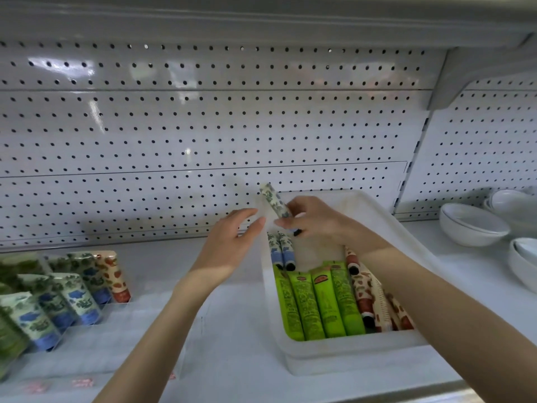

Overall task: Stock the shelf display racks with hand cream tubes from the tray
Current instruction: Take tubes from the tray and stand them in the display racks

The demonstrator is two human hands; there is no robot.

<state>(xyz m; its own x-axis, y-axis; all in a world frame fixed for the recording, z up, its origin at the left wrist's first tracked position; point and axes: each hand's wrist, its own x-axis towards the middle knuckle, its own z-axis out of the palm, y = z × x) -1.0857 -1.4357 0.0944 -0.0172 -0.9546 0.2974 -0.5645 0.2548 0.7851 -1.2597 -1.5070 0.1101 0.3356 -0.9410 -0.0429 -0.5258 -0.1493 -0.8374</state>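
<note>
White shelf bearing a clear rack at left and a white tray of tubes at right. Over the tray's far left corner the right hand grips a tilted blue-patterned tube; the left hand, fingers relaxed, holds nothing beside it.

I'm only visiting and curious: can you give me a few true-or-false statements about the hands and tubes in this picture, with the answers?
1. The right hand holds a blue-patterned tube above the white tray. True.
2. The left hand grips a green tube. False: it is open and holds nothing.
3. Four green tubes lie side by side in the tray. True.
4. The white bowls stand left of the tray. False: they stand to its right.
5. The display rack holds nothing yet. False: patterned tubes already stand in it.
</note>
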